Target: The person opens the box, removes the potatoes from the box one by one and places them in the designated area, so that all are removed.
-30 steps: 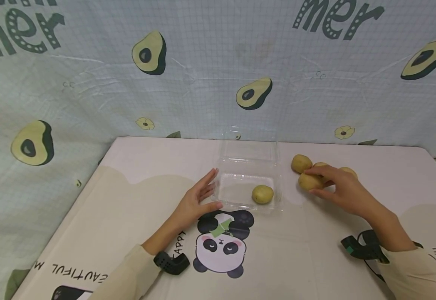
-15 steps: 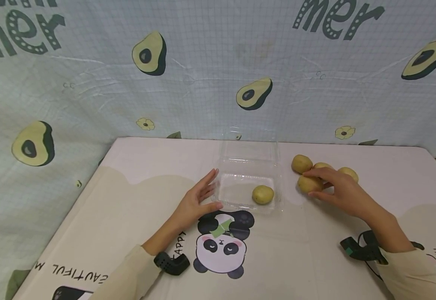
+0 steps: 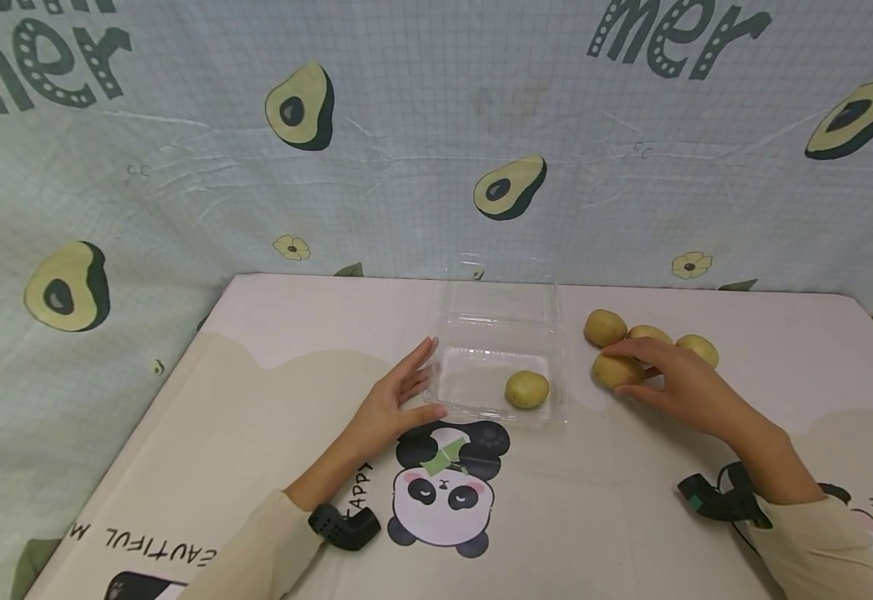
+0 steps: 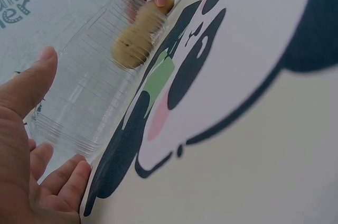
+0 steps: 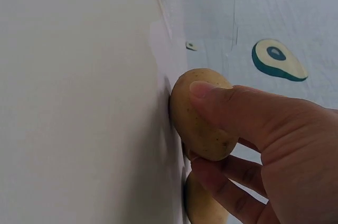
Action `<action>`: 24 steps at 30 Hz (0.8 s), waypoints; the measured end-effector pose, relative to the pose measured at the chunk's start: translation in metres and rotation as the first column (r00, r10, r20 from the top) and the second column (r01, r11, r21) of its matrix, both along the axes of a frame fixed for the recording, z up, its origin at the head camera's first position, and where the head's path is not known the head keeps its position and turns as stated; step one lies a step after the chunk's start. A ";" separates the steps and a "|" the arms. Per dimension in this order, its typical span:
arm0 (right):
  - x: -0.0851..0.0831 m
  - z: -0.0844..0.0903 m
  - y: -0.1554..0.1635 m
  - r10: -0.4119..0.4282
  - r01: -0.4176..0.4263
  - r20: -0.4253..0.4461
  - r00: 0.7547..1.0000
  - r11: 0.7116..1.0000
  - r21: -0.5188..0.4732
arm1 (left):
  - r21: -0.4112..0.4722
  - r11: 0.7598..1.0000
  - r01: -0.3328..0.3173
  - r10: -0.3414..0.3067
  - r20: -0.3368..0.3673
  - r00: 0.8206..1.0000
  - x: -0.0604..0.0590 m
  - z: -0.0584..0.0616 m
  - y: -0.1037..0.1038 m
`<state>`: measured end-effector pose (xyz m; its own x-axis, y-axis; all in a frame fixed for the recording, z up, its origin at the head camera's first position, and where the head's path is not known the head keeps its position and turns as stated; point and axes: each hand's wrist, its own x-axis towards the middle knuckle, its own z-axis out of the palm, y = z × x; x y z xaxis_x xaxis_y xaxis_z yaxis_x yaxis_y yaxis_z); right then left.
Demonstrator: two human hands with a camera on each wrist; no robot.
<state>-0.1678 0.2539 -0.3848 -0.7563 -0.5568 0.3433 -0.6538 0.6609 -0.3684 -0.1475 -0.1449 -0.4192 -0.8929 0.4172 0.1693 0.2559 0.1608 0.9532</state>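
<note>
A clear plastic clamshell box (image 3: 474,379) lies with its lid raised at the back, and one potato (image 3: 526,389) sits in its right front part. My left hand (image 3: 395,396) rests against the box's left side, thumb and fingers spread at the near corner. Right of the box, my right hand (image 3: 669,375) pinches another potato (image 5: 198,115) between thumb and fingers, low over the table. Just behind that hand lie a back-left potato (image 3: 605,327), a middle one partly hidden by the fingers, and a right potato (image 3: 697,350).
The table (image 3: 316,317) has a cloth printed with a panda (image 3: 442,500) in front of the box. A curtain (image 3: 406,125) with avocado prints hangs behind the far edge. Each wrist wears a black camera band.
My right hand has drawn the pinched potato slightly left and toward me, away from the other potatoes. The left hand and the box have stayed put.
</note>
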 end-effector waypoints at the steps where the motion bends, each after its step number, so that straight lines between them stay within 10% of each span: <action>1: 0.000 0.000 0.000 -0.003 0.003 0.000 1.000 1.000 0.006 | 0.001 1.000 0.000 0.000 0.000 1.000 0.000 0.000 0.000; 24: -0.001 0.002 0.001 -0.013 0.014 -0.052 0.999 1.000 0.025 | 0.000 1.000 -0.003 0.003 -0.004 1.000 0.000 0.000 0.000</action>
<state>-0.1687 0.2551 -0.3826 -0.7455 -0.5558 0.3679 -0.6625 0.6787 -0.3170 -0.1471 -0.1448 -0.4189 -0.8935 0.4146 0.1726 0.2588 0.1614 0.9523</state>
